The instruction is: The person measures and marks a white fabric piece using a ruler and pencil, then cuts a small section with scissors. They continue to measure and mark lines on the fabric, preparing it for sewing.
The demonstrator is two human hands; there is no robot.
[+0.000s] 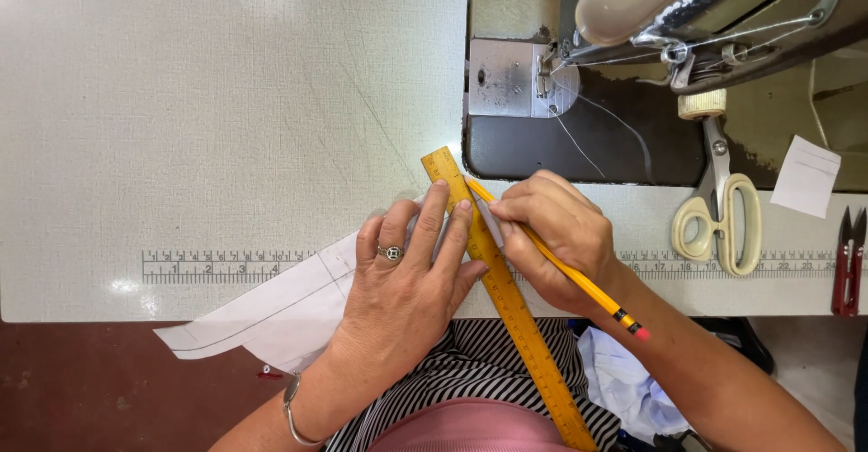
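My left hand (407, 280) lies flat, fingers spread, nothing clasped in its grip; it presses down on the white paper pattern piece (271, 312) and the fingertips (461, 210) touch the edge of the yellow ruler (506, 303). Ring on one finger, thin bracelet at the wrist. My right hand (551, 240) has its grip closed around a yellow pencil (579, 280), tip down against the ruler's right edge near its upper end, pink eraser end pointing back toward my forearm.

Ruler runs diagonally: top end on the tabletop (181, 99) just below the sewing machine bed, lower end hanging off the front edge over my lap. Pattern piece sits at the tabletop's front edge, partly overhanging it, with a curved pencil line drawn on it; most of its right part is hidden under my left hand. A printed measuring scale runs along the tabletop's front, passing under both hands.

Sewing machine (633, 27) at upper right, needle plate and presser foot visible, thread trailing across the dark bed. Cream-handled scissors (719, 217) lie right of my right hand, blades pointing toward the machine. Small white paper slip (806, 176) beside them. Red thread snips (848, 262) at the far right edge. Striped fabric (470, 362) across my lap below.
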